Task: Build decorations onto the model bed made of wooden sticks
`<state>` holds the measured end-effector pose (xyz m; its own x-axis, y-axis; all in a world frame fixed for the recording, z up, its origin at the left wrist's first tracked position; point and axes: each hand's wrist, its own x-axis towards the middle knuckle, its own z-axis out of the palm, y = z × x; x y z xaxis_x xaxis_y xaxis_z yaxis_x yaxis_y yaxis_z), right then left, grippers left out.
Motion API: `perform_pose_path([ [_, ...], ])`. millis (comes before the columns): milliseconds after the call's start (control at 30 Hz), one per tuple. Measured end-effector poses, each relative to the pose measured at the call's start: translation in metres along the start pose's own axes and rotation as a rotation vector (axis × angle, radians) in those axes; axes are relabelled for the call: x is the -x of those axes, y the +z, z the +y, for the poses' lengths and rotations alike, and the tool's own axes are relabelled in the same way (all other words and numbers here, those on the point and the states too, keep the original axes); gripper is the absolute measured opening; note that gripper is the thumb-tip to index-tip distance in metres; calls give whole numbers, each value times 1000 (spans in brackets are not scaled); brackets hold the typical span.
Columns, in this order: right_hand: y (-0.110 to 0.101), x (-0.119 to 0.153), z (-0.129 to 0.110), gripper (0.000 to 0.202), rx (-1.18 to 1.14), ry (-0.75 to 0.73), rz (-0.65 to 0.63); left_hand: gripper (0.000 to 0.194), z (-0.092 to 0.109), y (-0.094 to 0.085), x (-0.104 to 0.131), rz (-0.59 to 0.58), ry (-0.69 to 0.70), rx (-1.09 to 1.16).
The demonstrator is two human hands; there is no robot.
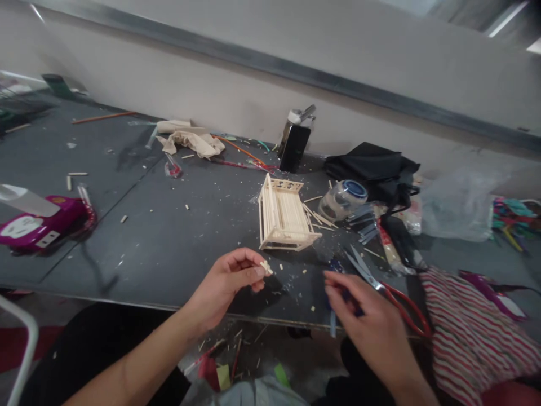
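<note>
My left hand (239,274) pinches a small cluster of short pale wooden pieces (266,267) between thumb and fingertips, above the table's front part. Just beyond it stands a miniature bed-like frame (287,217) of pale wooden sticks, with slatted top and posts; neither hand touches it. My right hand (366,316) is over the front edge, its fingers curled and thumb close to the index finger. Whatever lies between those fingertips is too small to make out. A dark blue object (335,265) shows partly behind this hand, mostly hidden. Red-handled scissors (382,287) lie open beside it.
A clear jar with a blue lid (344,198) lies by loose sticks (316,217). A black phone (295,148) leans on a bottle (295,117) at the wall. Left is a purple box (53,223); right are a black bag (372,166) and striped cloth (473,327).
</note>
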<state>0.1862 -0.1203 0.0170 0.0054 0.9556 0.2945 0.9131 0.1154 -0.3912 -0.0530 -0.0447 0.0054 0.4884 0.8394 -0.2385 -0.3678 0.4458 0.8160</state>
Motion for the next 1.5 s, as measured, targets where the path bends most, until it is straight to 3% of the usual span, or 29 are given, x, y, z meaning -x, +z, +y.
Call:
perform_pose_path([
  [133, 36, -24, -29, 14, -32, 6, -125, 13, -1, -2, 1, -4, 4, -44],
  [300, 59, -42, -33, 13, 52, 7, -214, 11, 2, -4, 2, -6, 24, -69],
  [533, 30, -36, -44, 16, -355, 84, -286, 13, 5, -2, 3, -19, 14, -40],
  [700, 10, -29, -59, 17, -398, 12, -303, 12, 3, -1, 3, -57, -14, -60],
  [1500, 16, -30, -65, 20, -383, -24, -335, 11, -1, -2, 3, -102, -49, -77],
])
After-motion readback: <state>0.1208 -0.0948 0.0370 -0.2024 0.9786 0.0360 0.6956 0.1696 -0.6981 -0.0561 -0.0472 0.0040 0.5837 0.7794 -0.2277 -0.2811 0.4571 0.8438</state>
